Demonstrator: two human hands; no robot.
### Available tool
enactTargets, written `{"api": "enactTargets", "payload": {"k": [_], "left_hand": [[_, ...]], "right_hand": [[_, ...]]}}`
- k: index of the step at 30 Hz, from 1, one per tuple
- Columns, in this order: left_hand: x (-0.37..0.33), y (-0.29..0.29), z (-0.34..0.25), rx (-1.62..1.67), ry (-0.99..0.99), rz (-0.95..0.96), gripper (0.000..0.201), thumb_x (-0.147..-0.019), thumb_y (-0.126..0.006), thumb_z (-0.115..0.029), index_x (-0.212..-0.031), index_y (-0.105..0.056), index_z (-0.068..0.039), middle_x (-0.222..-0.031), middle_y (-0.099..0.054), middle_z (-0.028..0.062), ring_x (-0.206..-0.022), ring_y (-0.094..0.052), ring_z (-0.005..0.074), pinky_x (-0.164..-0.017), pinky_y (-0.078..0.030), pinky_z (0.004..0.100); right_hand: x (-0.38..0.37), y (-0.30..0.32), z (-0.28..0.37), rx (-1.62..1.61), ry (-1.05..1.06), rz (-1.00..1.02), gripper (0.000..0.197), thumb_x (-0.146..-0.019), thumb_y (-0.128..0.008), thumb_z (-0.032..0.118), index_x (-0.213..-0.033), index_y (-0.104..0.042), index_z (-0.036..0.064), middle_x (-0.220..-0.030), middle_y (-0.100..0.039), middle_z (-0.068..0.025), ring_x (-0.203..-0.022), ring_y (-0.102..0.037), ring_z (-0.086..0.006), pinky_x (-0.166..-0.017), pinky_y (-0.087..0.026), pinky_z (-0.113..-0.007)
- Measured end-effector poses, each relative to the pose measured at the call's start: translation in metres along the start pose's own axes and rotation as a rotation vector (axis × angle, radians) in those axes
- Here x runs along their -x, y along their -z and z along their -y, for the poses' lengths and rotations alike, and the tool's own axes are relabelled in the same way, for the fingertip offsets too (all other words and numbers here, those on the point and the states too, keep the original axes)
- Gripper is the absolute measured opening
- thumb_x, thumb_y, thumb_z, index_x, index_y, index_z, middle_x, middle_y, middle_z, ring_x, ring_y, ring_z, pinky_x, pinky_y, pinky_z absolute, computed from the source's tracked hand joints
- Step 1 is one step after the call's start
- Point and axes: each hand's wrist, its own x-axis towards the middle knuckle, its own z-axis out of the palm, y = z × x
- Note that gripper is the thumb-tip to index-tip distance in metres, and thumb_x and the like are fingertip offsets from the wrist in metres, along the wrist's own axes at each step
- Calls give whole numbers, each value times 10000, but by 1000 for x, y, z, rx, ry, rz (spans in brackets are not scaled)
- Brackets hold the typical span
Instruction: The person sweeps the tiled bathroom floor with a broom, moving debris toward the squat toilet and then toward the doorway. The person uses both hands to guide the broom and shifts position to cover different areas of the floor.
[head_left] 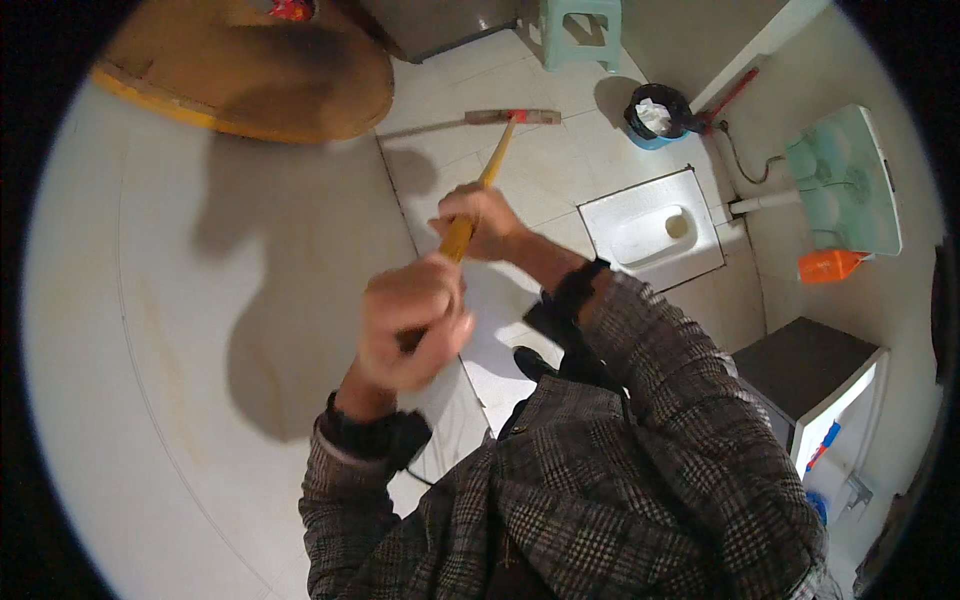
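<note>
Both hands grip a long yellow handle whose far end carries a narrow grey-brown bar-shaped head with a red joint. I cannot tell whether this floor-cleaning tool is a squeegee or a brush. My left hand, slightly blurred, is closed round the near end. Farther along, my right hand wraps round the handle below its middle. The head lies at the white tiled floor, beyond my hands.
A white squat toilet is set in the floor at right. Behind it stands a lined bin, with a pale green stool farther back. A round brown tabletop leans in at upper left. A dark-topped cabinet stands right.
</note>
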Motion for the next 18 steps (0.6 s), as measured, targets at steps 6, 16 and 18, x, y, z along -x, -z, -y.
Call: {"api": "enactTargets", "payload": {"k": [6,16,18], "left_hand": [[14,-5,-29,148,-189,80,189,-770,-515,-9,-611,-416,-33,-599,-482,49,-557,-455,215,-626,-464,375],[-41,-35,52,76,-175,43,341,-815,-687,15,-615,-416,-44,-555,-382,39,-529,-392,217,-779,-483,391],[-49,-45,61,-5,-185,88,364,-823,-712,-10,-613,-418,-49,-551,-371,32,-525,-388,207,-805,-483,393]], "right_hand": [[32,1,22,50,113,-3,205,-653,-774,162,-719,-584,120,-666,-584,-91,-700,-602,-361,-613,-469,-451],[1,52,-59,181,80,97,331,-816,-728,172,-675,-463,31,-658,-536,-139,-677,-559,-378,-613,-451,-457],[4,62,-71,213,6,111,282,-811,-715,200,-682,-518,44,-689,-582,-145,-731,-593,-385,-649,-470,-475]]}}
